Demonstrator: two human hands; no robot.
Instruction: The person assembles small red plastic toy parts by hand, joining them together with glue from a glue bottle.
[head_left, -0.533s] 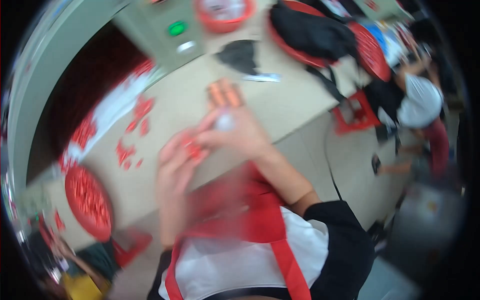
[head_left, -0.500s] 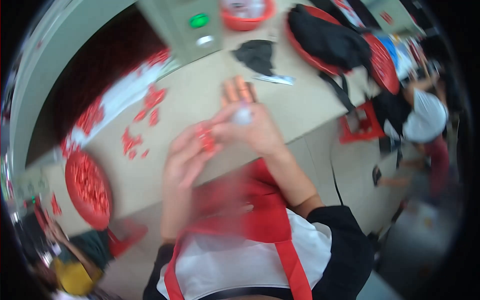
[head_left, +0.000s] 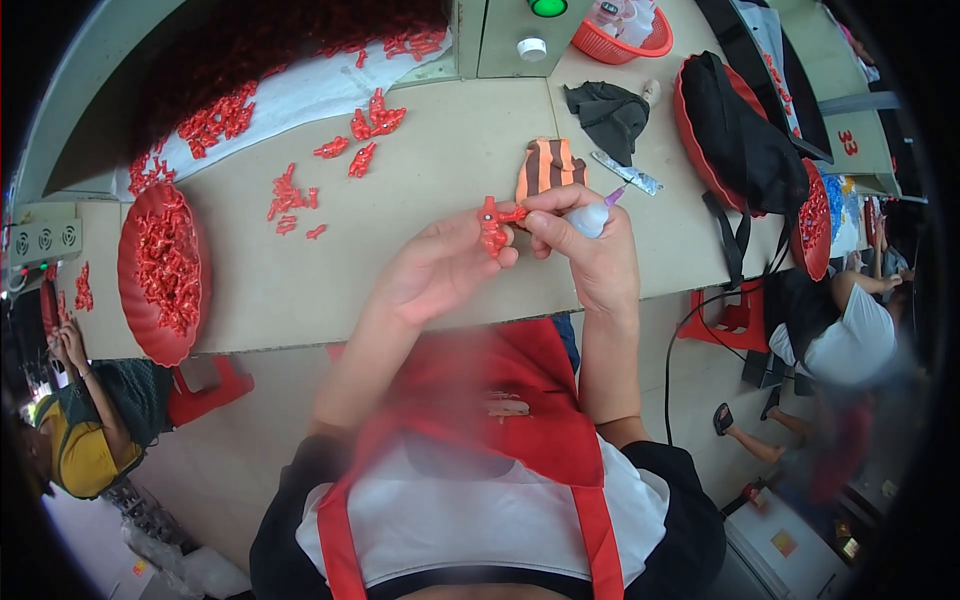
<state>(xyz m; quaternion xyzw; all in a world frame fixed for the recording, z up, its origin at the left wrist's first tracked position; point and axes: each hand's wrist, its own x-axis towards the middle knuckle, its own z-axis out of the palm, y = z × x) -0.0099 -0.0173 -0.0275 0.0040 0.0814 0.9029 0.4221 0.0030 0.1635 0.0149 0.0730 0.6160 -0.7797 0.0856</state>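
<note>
We see both hands raised over the worktable (head_left: 245, 250), just short of the striped cloth (head_left: 548, 165), our landmark, on its side toward the body. The left forearm (head_left: 362, 365) slants up and inward from the left of the cloth; the right forearm (head_left: 610, 365) rises almost straight, a little to its right.

The left hand (head_left: 445, 265) lies left of the cloth, palm turned up, its fingers bent and closed lightly on a red figure (head_left: 491, 232), which we find to the left of the cloth and nearer the body. The right hand (head_left: 608, 255) bends inward from the right of the cloth, thumb and forefinger pinched on a small red piece (head_left: 514, 214) that meets the figure; we cannot tell whether the two are joined. The same hand cradles a white bottle (head_left: 588, 219), its purple tip pointing away from the body and rightward.

Left of the cloth we see loose red pieces (head_left: 362, 160), and farther left a heaped red tray (head_left: 165, 350).
</note>
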